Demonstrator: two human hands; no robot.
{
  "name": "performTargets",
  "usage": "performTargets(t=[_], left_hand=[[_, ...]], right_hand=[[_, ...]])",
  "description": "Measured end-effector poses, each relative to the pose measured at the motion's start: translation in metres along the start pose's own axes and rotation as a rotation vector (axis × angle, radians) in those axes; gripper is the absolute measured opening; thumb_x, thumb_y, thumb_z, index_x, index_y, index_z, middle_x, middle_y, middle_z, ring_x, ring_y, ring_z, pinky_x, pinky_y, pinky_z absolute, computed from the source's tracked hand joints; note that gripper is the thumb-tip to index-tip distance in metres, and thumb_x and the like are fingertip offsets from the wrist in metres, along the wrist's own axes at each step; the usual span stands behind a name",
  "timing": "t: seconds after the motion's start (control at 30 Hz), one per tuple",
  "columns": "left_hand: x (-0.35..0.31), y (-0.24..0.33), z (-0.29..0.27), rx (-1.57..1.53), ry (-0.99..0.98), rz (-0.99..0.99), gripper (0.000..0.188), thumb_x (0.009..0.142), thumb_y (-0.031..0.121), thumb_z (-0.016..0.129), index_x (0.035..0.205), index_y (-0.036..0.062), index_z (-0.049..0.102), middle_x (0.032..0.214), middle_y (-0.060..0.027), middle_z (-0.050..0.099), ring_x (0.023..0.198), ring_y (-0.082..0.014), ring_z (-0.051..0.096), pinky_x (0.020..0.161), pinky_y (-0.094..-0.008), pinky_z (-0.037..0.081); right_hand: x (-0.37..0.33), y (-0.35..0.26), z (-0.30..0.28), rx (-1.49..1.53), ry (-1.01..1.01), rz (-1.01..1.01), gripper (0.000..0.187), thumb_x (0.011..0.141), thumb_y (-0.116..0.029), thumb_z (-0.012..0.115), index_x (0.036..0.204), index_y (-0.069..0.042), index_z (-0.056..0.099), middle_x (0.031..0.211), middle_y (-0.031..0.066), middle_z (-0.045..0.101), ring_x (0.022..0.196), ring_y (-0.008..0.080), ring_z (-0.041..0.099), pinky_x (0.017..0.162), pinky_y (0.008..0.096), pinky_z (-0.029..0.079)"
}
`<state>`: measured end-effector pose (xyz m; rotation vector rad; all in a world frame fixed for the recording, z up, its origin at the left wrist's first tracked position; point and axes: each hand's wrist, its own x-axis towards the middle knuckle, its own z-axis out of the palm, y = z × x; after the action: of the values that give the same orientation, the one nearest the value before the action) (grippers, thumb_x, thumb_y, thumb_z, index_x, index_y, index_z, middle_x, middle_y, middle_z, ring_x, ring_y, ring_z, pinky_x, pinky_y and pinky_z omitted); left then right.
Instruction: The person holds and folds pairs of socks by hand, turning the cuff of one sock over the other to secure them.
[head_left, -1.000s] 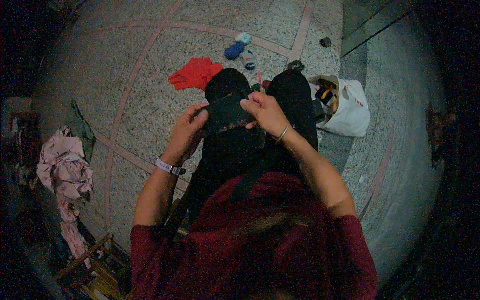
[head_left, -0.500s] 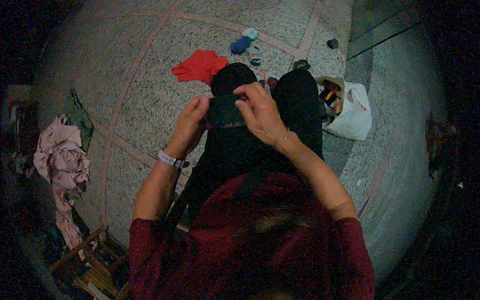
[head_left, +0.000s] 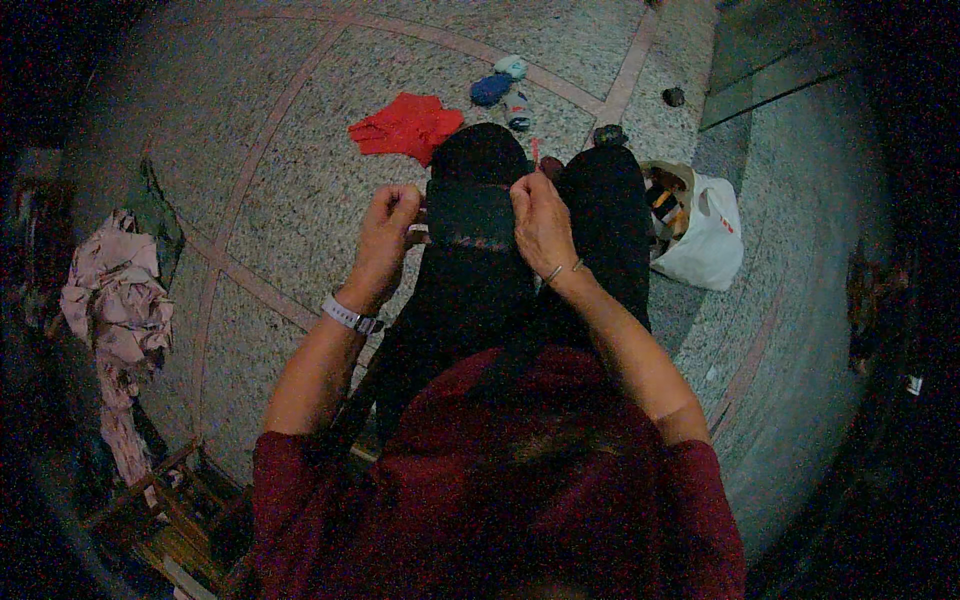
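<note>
Fingers of our right hand pinch the right edge of a dark green cloth; those of our left hand curl at its left edge, whether gripping we cannot tell. The cloth spans between them over our left thigh, which probably backs it flat. Beyond, a white bag gapes beside our right knee, perhaps for easy reach; past our left knee, a red garment and a blue bundle lie on the speckled floor.
</note>
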<state>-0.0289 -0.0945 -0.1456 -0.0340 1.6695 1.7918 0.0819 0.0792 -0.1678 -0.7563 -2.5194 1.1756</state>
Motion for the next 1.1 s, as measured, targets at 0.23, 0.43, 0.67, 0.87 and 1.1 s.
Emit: performTargets(t=[0.23,0.43,0.67,0.87,1.1], left_hand=[[-0.016,0.018,-0.011,0.481,-0.306,0.058,0.021,0.085,0.015,0.066,0.099,0.0042,0.057,0.081,0.0002,0.055,0.071,-0.0091,0.053,0.063,-0.0236,0.045],[-0.019,-0.012,-0.001,0.313,-0.220,0.093,0.020,0.085,0.013,0.065,0.100,0.0031,0.056,0.083,-0.0014,0.057,0.068,-0.0097,0.054,0.062,-0.0242,0.046],[-0.006,-0.013,-0.013,0.151,-0.372,0.106,0.016,0.090,0.009,0.056,0.105,0.0034,0.053,0.081,-0.0057,0.060,0.067,-0.0118,0.056,0.061,-0.0251,0.046],[-0.011,0.002,-0.011,0.017,-0.417,-0.030,0.014,0.092,0.011,0.055,0.104,0.0042,0.053,0.078,-0.0062,0.060,0.062,-0.0114,0.055,0.058,-0.0242,0.045],[-0.007,0.007,0.004,0.216,-0.275,-0.061,0.014,0.091,0.014,0.058,0.099,0.0033,0.055,0.074,-0.0023,0.057,0.057,-0.0090,0.054,0.051,-0.0212,0.041]], right_hand=[[-0.006,0.006,0.007,-0.075,0.095,-0.007,0.011,0.093,-0.009,0.044,0.095,0.001,0.048,0.095,0.0218,0.053,0.088,0.0409,0.052,0.077,0.0463,0.044],[-0.008,0.009,0.004,-0.031,0.122,0.025,0.009,0.093,-0.008,0.044,0.093,0.001,0.047,0.089,0.0219,0.053,0.085,0.0411,0.053,0.075,0.0461,0.043],[-0.007,0.015,0.004,-0.055,0.139,-0.005,0.011,0.093,-0.009,0.044,0.094,0.001,0.047,0.089,0.0225,0.053,0.085,0.0412,0.052,0.076,0.0463,0.043],[-0.008,0.016,0.006,-0.073,0.116,0.013,0.016,0.096,-0.013,0.040,0.099,0.001,0.047,0.094,0.0227,0.052,0.089,0.0420,0.052,0.079,0.0474,0.043],[-0.012,0.010,0.005,-0.098,0.112,0.016,0.017,0.097,-0.015,0.039,0.102,0.000,0.046,0.098,0.0214,0.051,0.091,0.0420,0.051,0.080,0.0474,0.044]])
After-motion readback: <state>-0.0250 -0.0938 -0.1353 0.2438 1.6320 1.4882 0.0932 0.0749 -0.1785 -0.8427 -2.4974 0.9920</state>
